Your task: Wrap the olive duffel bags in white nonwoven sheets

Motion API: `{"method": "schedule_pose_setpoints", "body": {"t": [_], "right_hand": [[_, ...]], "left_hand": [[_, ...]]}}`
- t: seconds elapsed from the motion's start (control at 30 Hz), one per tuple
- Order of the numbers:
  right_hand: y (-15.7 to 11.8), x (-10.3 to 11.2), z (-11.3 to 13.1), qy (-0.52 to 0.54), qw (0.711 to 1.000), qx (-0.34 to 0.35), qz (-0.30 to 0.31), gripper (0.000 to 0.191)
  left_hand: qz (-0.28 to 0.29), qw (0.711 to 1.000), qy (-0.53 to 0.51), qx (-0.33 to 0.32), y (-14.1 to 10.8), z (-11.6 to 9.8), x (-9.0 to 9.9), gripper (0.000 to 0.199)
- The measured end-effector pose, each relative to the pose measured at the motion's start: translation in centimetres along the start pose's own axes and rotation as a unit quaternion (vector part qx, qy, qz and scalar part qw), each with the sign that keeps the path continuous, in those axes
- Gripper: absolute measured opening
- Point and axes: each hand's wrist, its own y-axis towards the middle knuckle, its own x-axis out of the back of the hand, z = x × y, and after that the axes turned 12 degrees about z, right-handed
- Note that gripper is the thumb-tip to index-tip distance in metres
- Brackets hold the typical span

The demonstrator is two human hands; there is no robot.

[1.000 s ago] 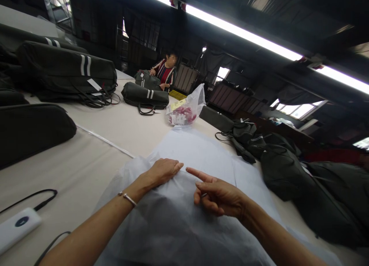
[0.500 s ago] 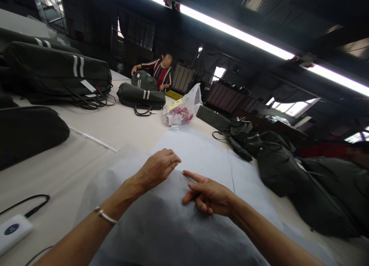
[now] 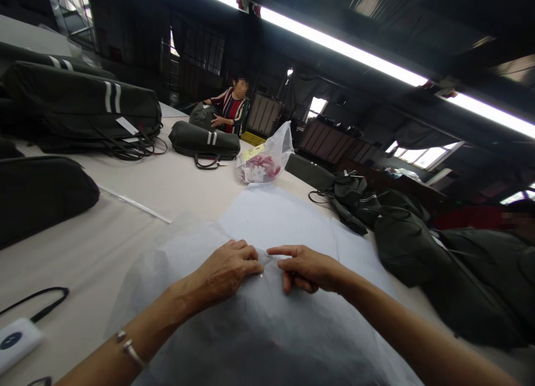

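A thin translucent plastic sheet, wrinkled and cloudy, spreads over the near part of the table; whether it is a bag I cannot tell. My left hand pinches it near its middle, with thumb and fingers together and a small raised fold beside the fingertips. Just to the right, my right hand has its index finger stretched towards that fold, its thumb apart and the other fingers curled loosely. The two hands almost meet but do not touch. Beneath and beyond the plastic lies white paper.
Dark green bags with white stripes stand at the left, and another bag lies farther back. A plastic bag of reddish items sits ahead. More dark bags crowd the right. A white device with a cable is near left. A co-worker handles a bag.
My left hand has come down onto the plastic and pinched it. My right hand has shifted slightly right and up, its index finger more level. The co-worker's arm has moved across the bag.
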Motion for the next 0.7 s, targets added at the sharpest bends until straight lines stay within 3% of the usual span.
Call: {"method": "schedule_pose_setpoints", "body": {"t": [0.07,0.1,0.17,0.23,0.33,0.43,0.5,0.57,0.63,0.7], "right_hand": [[0.3,0.8,0.8,-0.165,0.986,-0.007,-0.039,0.045],[0.4,1.2,1.1,-0.258,0.964,0.005,-0.067,0.040],[0.7,2.0,1.3,-0.447,0.887,0.053,-0.108,0.038],[1.1,3.1,0.9,-0.597,0.789,0.104,-0.106,0.042],[2.1,5.3,-1.0,-0.710,0.675,0.192,-0.060,0.050],[3.5,7.6,-3.6,-0.737,0.617,0.273,-0.046,0.054],[4.5,8.6,-5.4,-0.737,0.610,0.289,-0.041,0.055],[5.4,9.5,-7.0,-0.730,0.624,0.278,-0.027,0.056],[6.0,10.4,-7.9,-0.710,0.660,0.245,-0.019,0.054],[6.0,11.0,-7.8,-0.665,0.719,0.191,-0.067,0.044]], "left_hand": [[0.004,1.000,0.008,-0.004,0.0,0.0,-0.1,0.034],[0.006,1.000,0.011,-0.005,0.0,0.0,-0.1,0.033],[0.008,1.000,0.013,-0.007,0.1,0.1,-0.2,0.031],[0.008,1.000,0.012,-0.009,0.1,0.1,-0.3,0.030],[0.007,1.000,0.003,-0.008,0.0,0.1,-0.3,0.032],[0.006,1.000,-0.008,-0.003,0.0,0.1,-0.2,0.037],[0.010,1.000,-0.014,-0.002,-0.1,0.1,-0.2,0.038],[0.015,1.000,-0.018,-0.004,-0.1,0.0,-0.1,0.038],[0.016,1.000,-0.019,-0.006,-0.1,0.0,0.0,0.038],[0.014,1.000,-0.019,-0.009,0.0,-0.1,0.0,0.037]]}}
